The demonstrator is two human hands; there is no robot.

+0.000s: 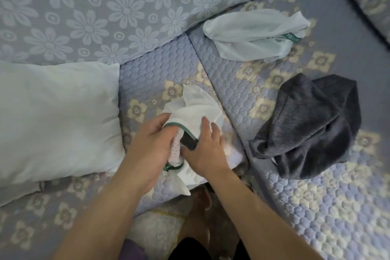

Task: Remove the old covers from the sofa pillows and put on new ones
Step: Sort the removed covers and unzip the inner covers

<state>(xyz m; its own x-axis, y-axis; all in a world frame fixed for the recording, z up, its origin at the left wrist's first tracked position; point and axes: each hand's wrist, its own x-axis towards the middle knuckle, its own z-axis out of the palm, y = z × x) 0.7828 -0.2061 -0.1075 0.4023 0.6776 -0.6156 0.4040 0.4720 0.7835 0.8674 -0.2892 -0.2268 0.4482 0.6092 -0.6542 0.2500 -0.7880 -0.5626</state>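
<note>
Our left hand (147,145) grips the white bag's (196,110) green rim (183,130) while our right hand (205,148) presses it flat-fingered on the sofa (242,95).

- left hand (155,143) curled around the green-trimmed mouth of a white mesh bag (196,110) on the sofa (316,207)
- right hand (207,150) lies on the bag, fingers pretty straight, thumb near something pink poking out of the opening
- bare pillow (54,116) just left of the bag
- second mesh bag (253,34) further back
- dark grey cover (312,126) crumpled to the right
</note>
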